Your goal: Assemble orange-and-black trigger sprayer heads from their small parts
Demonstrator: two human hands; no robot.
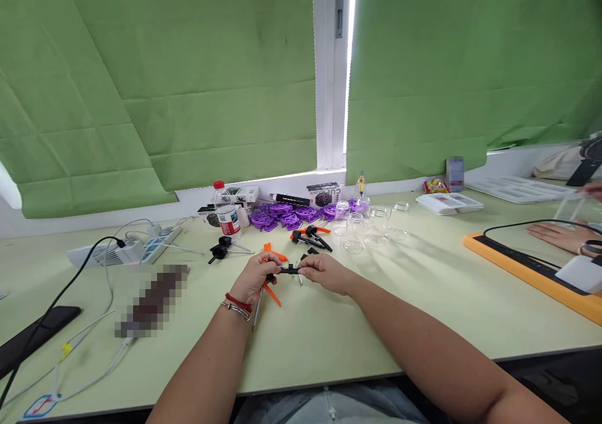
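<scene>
Over the middle of the table, my left hand [258,278] and my right hand [326,272] pinch opposite ends of a small black plastic part [289,270]. A thin metal rod [256,314] slants down from under my left hand; whether it joins the black part is hidden by my fingers. Orange plastic pieces [271,295] lie beside and behind my left hand. Just beyond my hands are black parts with shafts [316,236]. Further left, another black part with metal rods [224,248] rests on the table. Small bits beneath the black part are too fine to name.
Purple plastic pieces [282,216] are heaped at the back, near a red-capped bottle [227,214]. Clear glass-like domes [376,223] stand to their right. Cables and a power strip [157,243] occupy the left. At right, a person's hand [559,236] is beyond an orange-edged board [527,276].
</scene>
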